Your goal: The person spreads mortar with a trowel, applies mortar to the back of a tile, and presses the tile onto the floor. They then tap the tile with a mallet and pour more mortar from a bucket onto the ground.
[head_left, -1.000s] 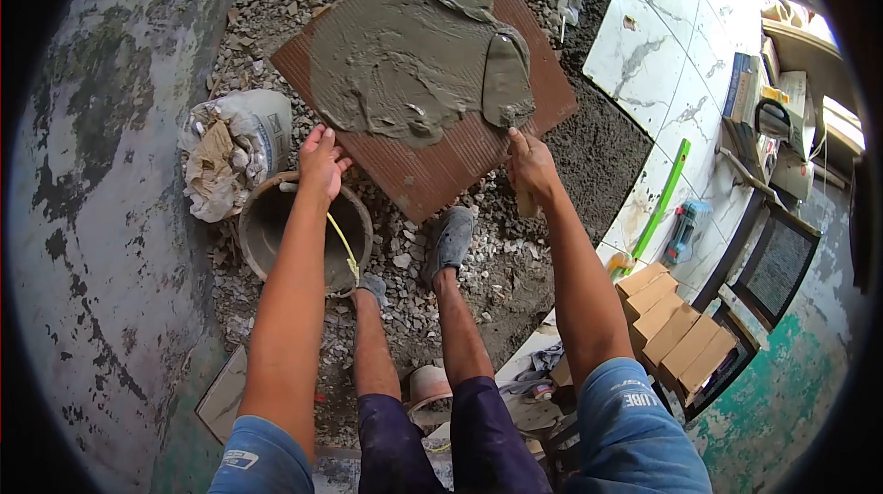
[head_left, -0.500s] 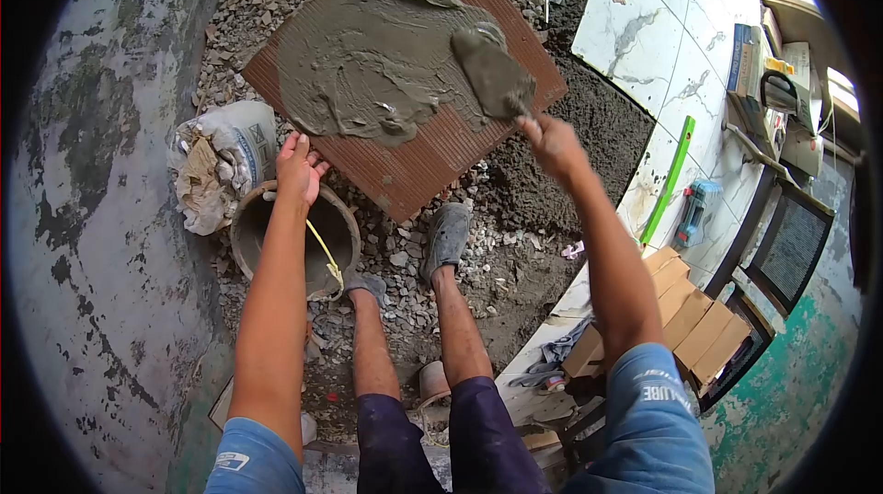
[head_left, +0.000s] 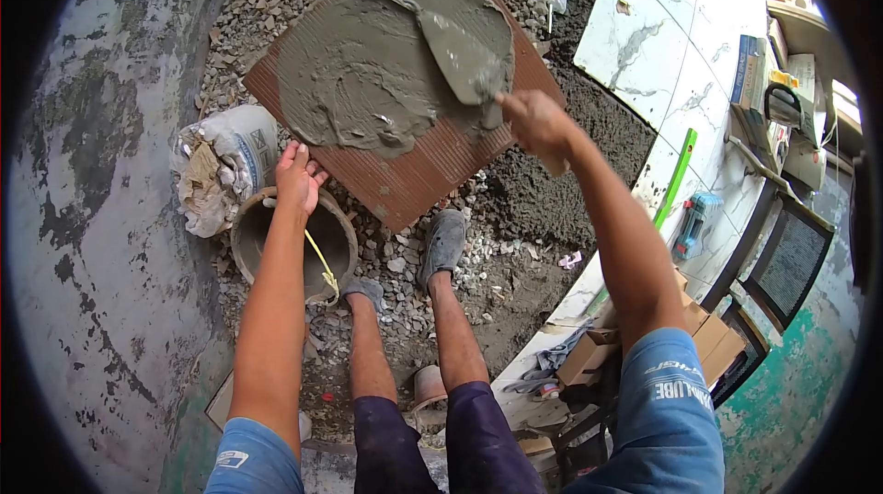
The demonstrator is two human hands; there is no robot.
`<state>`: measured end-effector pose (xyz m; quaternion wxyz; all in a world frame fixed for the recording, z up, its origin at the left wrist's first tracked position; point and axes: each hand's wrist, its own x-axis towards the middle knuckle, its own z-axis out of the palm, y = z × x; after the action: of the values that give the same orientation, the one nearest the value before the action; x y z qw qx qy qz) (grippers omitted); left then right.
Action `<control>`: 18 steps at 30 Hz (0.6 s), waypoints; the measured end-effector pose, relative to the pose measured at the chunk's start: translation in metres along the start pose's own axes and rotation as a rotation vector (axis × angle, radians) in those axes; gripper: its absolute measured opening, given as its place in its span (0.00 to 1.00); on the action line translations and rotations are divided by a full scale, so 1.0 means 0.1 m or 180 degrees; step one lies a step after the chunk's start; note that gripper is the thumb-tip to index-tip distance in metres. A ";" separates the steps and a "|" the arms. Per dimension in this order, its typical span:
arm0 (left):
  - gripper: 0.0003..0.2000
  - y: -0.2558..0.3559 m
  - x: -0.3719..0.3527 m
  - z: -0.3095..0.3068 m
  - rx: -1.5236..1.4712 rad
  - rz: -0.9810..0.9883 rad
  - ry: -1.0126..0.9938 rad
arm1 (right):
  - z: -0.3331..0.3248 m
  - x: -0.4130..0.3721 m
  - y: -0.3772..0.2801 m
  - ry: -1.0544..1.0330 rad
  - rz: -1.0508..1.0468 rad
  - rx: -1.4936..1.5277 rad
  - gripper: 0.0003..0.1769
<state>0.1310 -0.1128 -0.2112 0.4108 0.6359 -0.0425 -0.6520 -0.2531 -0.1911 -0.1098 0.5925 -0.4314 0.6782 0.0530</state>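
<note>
Right hand (head_left: 533,121) gripping trowel (head_left: 464,57) (mortar-coated), left hand (head_left: 299,177) on bucket (head_left: 253,241)

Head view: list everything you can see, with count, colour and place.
tile: one, red-brown, on rubble, top centre
mortar: grey, spread over the tile
trowel: one, mortar-coated, on the mortar
bucket: one, grey-brown, below the tile's left corner
sack: one, white, left of bucket
floor tiles: several, white marbled, upper right
level: one, green, on floor tiles
boxes: several, brown cardboard, lower right
left hand: open, on bucket rim
right hand: shut on trowel handle
</note>
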 end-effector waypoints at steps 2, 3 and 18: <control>0.08 -0.06 0.07 -0.08 -0.0064 -0.0019 -0.0137 | 0.31 -0.17 0.25 0.0173 -0.0011 0.0758 0.27; 0.08 -0.05 0.05 -0.06 -0.0066 -0.0023 -0.0127 | 0.48 -0.30 0.33 0.0303 0.0109 0.1198 0.25; 0.06 -0.10 0.10 -0.14 -0.0075 0.0006 -0.0265 | 1.01 0.58 -1.03 0.0744 -0.0014 0.3824 0.24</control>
<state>0.1395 -0.1056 -0.2272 0.4167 0.6033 -0.0525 -0.6779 -0.1059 -0.2263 -0.1431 0.6539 -0.0262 0.6492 -0.3875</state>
